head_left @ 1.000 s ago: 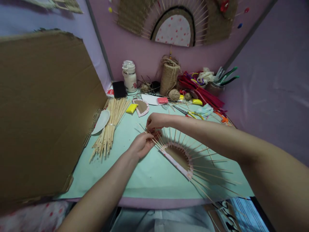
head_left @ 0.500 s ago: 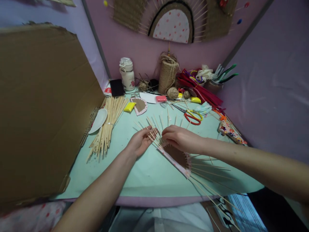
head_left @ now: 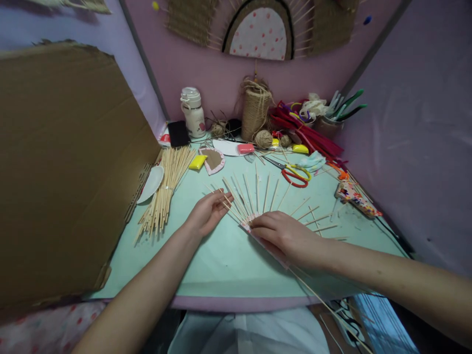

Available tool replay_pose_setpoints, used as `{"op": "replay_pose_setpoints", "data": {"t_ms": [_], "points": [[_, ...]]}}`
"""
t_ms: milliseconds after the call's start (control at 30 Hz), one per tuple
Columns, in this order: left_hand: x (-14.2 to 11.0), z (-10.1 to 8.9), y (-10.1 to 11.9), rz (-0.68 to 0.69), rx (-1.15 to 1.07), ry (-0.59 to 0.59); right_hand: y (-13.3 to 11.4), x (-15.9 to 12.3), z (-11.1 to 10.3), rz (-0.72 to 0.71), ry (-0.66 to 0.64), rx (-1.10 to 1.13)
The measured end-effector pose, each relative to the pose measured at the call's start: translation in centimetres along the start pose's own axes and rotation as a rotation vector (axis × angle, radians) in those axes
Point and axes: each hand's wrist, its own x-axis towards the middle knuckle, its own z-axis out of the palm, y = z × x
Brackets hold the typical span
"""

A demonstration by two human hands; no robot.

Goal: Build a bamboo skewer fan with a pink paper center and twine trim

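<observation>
A half-round cardboard piece with a pink-and-white edge (head_left: 258,239) lies on the table, thin wooden sticks (head_left: 266,192) fanning out from its curved side. My right hand (head_left: 282,236) rests over it, covering most of the cardboard. Its thumb and fingers are pinched together near the piece's left corner; what they hold is hidden. My left hand (head_left: 210,212) lies palm up at the leftmost sticks, fingers stretched out and apart, the tips close to or touching them. From under my right hand a long thin strand (head_left: 324,305) runs past the table's front edge.
At left are a tied stick bundle (head_left: 165,191), a white paper piece (head_left: 152,184) and a large cardboard sheet (head_left: 70,172). Behind lie scissors (head_left: 291,173), a yellow packet (head_left: 197,162), a twine spool (head_left: 255,110) and a bottle (head_left: 192,113). A flower-patterned corded tool (head_left: 357,197) lies right.
My right hand has moved down toward me and now covers the cardboard. The fan's right-hand sticks show more on the table. My left hand has shifted slightly left.
</observation>
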Motion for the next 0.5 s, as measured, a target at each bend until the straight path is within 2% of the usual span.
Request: {"op": "replay_pose_setpoints", "data": {"t_ms": [233,367,433,500], "points": [[-0.3,-1.7,2.8,-0.017,0.065,0.028,-0.8,-0.7,0.5,0.018,0.036,-0.044],[-1.7,-2.5,3.3,0.034,0.149,0.112,-2.0,-1.8,1.2,0.034,0.092,-0.176],[-2.9,-2.8,3.2,0.146,0.278,0.184,-2.7,-2.4,1.5,0.059,0.088,-0.237],[-3.9,-2.7,3.3,0.376,0.512,0.260,-3.3,-2.8,1.7,0.090,0.079,-0.267]]}}
